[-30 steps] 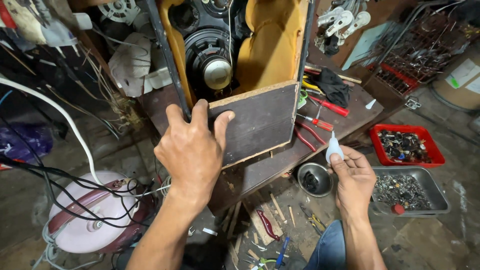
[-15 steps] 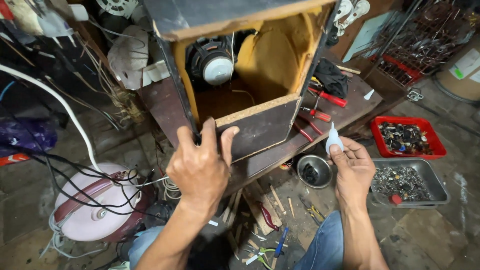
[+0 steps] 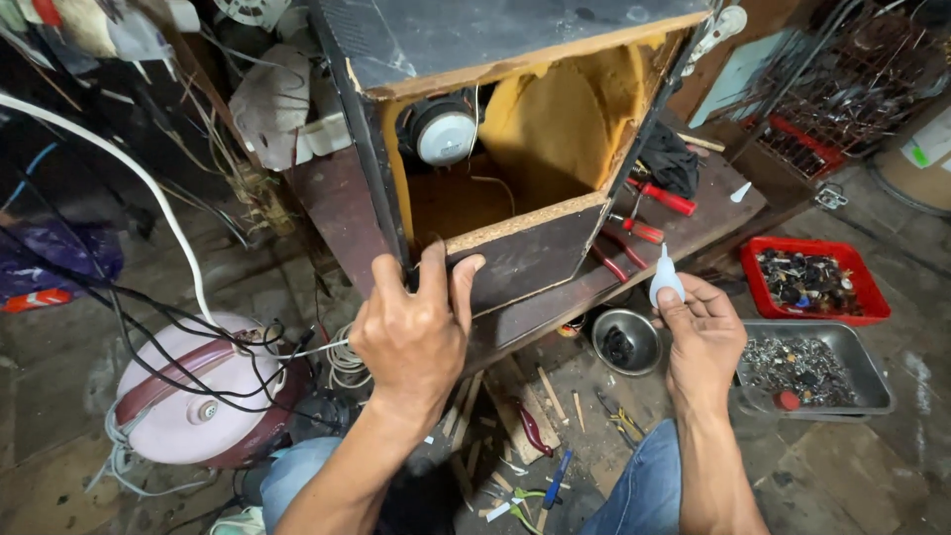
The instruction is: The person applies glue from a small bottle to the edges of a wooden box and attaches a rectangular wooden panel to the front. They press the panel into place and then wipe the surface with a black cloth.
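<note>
speaker cabinet (image 3: 515, 149) on the bench (image 3: 693, 233), tilted open; left hand (image 3: 416, 332) clamps its lower panel edge, right hand (image 3: 698, 332) beside pinches a small glue bottle (image 3: 666, 279), seemingly the gluing stage.

Wooden bench (image 3: 713, 213) bears speaker cabinet (image 3: 515, 129); red-handled tools (image 3: 659, 198).

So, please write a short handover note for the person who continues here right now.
Left hand: grips the lower front edge of the open wooden speaker box on the workbench, fingers over the rim.
Right hand: holds a small white squeeze bottle, nozzle up, clear of the box.
Done: box open, speaker driver visible inside.
Left: no fresh glue visible on the box; bottle not yet applied.
</note>
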